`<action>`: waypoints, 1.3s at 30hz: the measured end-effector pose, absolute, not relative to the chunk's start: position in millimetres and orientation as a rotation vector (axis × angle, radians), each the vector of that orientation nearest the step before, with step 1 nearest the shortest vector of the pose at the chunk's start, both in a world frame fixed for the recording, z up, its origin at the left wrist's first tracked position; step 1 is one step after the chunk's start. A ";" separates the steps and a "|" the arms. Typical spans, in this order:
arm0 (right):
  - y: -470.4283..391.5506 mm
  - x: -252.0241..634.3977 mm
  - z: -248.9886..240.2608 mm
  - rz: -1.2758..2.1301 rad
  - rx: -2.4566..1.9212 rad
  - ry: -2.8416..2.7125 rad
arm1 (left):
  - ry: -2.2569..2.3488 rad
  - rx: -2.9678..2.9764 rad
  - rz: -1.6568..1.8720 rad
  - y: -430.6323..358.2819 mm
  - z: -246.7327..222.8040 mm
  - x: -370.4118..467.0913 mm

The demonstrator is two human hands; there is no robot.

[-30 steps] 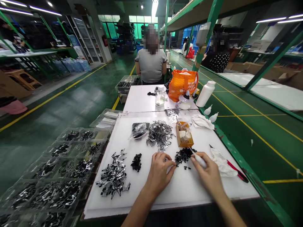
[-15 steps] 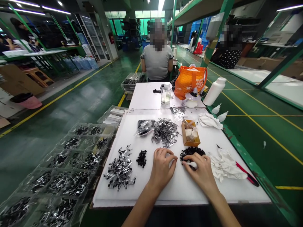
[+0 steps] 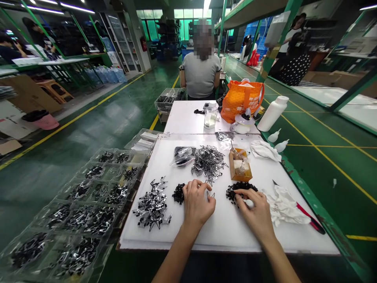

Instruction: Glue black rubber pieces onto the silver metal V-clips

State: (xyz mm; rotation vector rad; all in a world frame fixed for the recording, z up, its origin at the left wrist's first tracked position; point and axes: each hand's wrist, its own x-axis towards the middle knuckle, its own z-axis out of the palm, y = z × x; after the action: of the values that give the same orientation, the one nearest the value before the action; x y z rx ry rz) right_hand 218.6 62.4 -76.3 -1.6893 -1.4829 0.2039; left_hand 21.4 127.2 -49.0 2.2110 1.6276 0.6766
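Head view: left hand (image 3: 199,200) and right hand (image 3: 251,201) well apart. The left, beside the small black pile (image 3: 178,194) toward the table's (image 3: 229,234) left edge, could scatter it by swinging out. Right is at black pieces (image 3: 242,185) nearer the right edge — a careless sweep might spread them. Wire clip (image 3: 211,195) in left thumb-finger gap: held or lying, cannot tell. Right fingertips' grip unclear; white bulb (image 3: 249,203) mostly hidden under the palm.

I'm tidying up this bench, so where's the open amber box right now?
In the head view, the open amber box stands right of centre on the white worktop, just beyond the small black parts at the right hand.
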 end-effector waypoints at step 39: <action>56.2 227.5 -73.3 0.460 -1.840 -0.945 | 1.567 2.545 0.030 217.4 21.4 -40.0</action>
State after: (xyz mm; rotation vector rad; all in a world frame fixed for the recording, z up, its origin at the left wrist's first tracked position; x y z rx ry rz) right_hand 227.5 56.2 -73.3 -1.8404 -0.9447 0.4597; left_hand -40.0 217.4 21.4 2.5451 1.5669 0.0305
